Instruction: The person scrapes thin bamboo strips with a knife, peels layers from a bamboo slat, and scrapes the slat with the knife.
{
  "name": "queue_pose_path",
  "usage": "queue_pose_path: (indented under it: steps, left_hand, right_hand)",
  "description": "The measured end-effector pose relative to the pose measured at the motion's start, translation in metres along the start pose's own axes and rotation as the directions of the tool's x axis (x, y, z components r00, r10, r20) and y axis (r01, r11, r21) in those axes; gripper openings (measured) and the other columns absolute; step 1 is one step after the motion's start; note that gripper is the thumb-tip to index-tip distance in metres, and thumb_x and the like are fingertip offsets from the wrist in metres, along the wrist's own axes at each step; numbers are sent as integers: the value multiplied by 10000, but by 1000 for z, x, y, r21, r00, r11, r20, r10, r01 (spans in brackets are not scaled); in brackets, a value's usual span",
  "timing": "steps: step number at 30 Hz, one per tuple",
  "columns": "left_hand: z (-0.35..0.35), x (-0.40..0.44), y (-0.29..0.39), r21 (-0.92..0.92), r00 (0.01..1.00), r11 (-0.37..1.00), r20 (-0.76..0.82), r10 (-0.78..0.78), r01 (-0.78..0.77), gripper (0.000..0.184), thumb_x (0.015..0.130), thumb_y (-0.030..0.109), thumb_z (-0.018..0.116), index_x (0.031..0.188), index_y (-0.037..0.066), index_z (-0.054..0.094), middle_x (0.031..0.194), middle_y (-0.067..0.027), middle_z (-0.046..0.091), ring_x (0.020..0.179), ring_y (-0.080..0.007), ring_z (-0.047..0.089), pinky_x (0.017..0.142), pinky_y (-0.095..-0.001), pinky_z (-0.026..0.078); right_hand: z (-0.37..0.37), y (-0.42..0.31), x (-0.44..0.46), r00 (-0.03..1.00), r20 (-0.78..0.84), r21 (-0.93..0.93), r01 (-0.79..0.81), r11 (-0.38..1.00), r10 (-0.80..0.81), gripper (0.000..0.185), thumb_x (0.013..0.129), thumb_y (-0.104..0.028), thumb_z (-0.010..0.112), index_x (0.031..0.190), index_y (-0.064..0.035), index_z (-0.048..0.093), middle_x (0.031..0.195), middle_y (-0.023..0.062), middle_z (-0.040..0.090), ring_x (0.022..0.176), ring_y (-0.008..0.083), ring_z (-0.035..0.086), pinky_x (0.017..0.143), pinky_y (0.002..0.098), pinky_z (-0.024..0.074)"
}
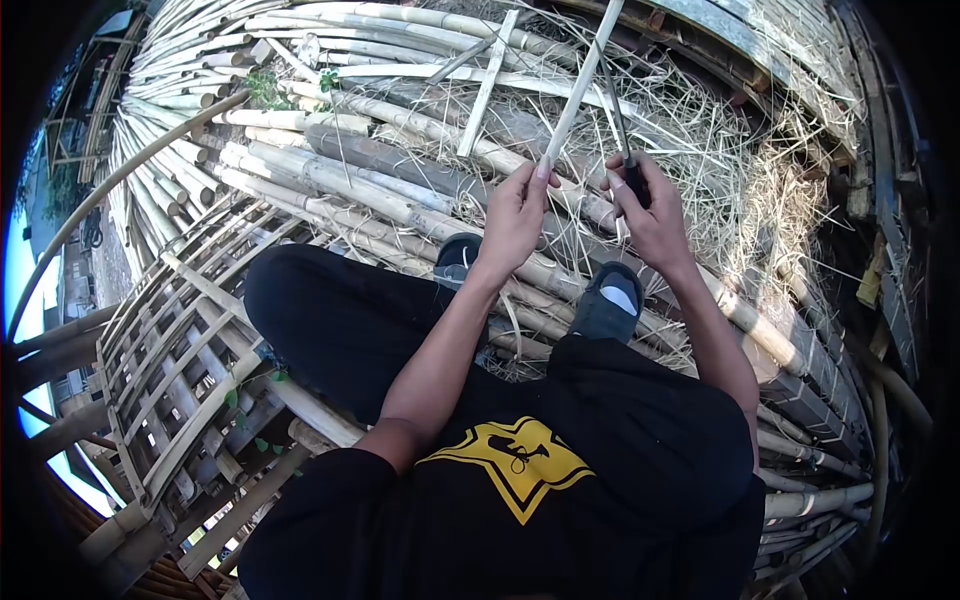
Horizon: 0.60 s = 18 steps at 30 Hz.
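Observation:
My left hand (516,218) pinches the lower end of a pale, flat bamboo strip (582,88), which slants up and away to the top edge of the view. Close to its right, my right hand (654,216) is wrapped round the black handle of a knife (621,128). The thin dark blade points away from me, beside the strip and apart from it along its lower part. Another split bamboo piece (488,85) lies on the poles ahead of my left hand. Thin shavings (690,165) are heaped beyond and to the right of my right hand.
Bamboo poles (350,190) cover the ground under my shoes (608,305), with more stacked at the upper left (160,150). A woven bamboo lattice (185,375) stands at my left. Wooden boards (790,60) edge the upper right. A curved pole (120,185) arches across the left.

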<state>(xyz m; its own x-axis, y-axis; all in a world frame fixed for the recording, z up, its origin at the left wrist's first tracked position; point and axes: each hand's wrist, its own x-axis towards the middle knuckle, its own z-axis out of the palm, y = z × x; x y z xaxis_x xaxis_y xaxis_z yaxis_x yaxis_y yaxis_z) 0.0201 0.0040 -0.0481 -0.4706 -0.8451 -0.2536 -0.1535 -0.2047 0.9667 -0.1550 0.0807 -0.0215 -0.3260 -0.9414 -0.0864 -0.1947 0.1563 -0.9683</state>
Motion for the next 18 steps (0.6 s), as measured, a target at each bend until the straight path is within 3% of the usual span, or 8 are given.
queue_pose_path:
  steps: [1, 3, 4, 5, 7, 9, 12, 18]
  left_hand:
    - [2, 1, -3, 115, 999, 992, 16, 42, -43, 279, 1020, 262, 432, 930, 29, 557, 609, 41, 402, 508, -31, 334, 452, -219, 272]
    - [3, 3, -7, -23, 999, 999, 39, 35, -34, 238, 1008, 237, 461, 977, 27, 569, 615, 47, 410, 513, -16, 344, 435, -215, 262]
    - [3, 2, -4, -84, 995, 996, 98, -34, 42, 224, 1004, 225, 470, 988, 25, 569, 621, 51, 416, 515, -16, 345, 439, -216, 267]
    - [4, 0, 0, -140, 981, 982, 163, -102, 125, 210, 1001, 213, 479, 999, 24, 570, 627, 54, 423, 516, -15, 346, 443, -216, 273]
    - [6, -2, 8, -189, 976, 974, 198, -85, 123, 194, 1001, 199, 479, 1027, 24, 558, 618, 64, 405, 489, -12, 334, 425, -209, 261]
    - [5, -3, 12, -341, 948, 921, 307, -80, 188, 192, 1009, 193, 463, 1058, 28, 547, 610, 74, 379, 456, -6, 313, 399, -196, 238]
    - [4, -4, 14, -368, 946, 910, 318, -70, 191, 216, 1021, 196, 432, 1108, 20, 522, 606, 74, 343, 439, -6, 276, 385, -192, 202]
    - [1, -6, 18, -433, 962, 879, 257, -93, 201, 213, 1017, 202, 447, 1094, 16, 515, 613, 65, 359, 444, -6, 268, 389, -192, 198]
  right_hand:
    - [-8, -7, 2, 1000, 2, -10, 2, 1000, -2, 193, 927, -178, 569, 1043, -25, 551, 689, 65, 610, 612, 118, 586, 575, 287, 450]
    - [-18, -18, 8, 976, 195, -447, 173, 878, -93, 254, 937, -254, 560, 1045, -24, 547, 666, 122, 585, 591, 236, 591, 579, 360, 445]
    - [-19, -16, 10, 961, 237, -457, 242, 856, -145, 277, 951, -285, 536, 980, -11, 523, 673, 176, 568, 611, 361, 572, 595, 435, 439]
    - [-23, -12, 13, 960, 240, -463, 242, 853, -142, 277, 951, -285, 536, 980, -11, 523, 673, 176, 568, 611, 361, 572, 595, 435, 439]
    - [-30, -6, 23, 908, 386, -562, 372, 739, -163, 256, 975, -266, 492, 944, -12, 477, 683, 200, 541, 636, 399, 539, 594, 461, 410]
    - [-31, -8, 30, 898, 409, -580, 391, 715, -159, 259, 987, -263, 459, 907, -17, 436, 648, 202, 512, 633, 416, 531, 585, 491, 392]
    - [-27, -10, 37, 884, 461, -593, 366, 717, -70, 249, 989, -269, 447, 921, -29, 438, 642, 200, 517, 614, 418, 530, 569, 492, 388]
    - [-15, -2, 55, 798, 582, -519, 514, 683, -158, 272, 982, -323, 449, 934, -56, 430, 610, 188, 530, 582, 416, 539, 540, 506, 398]
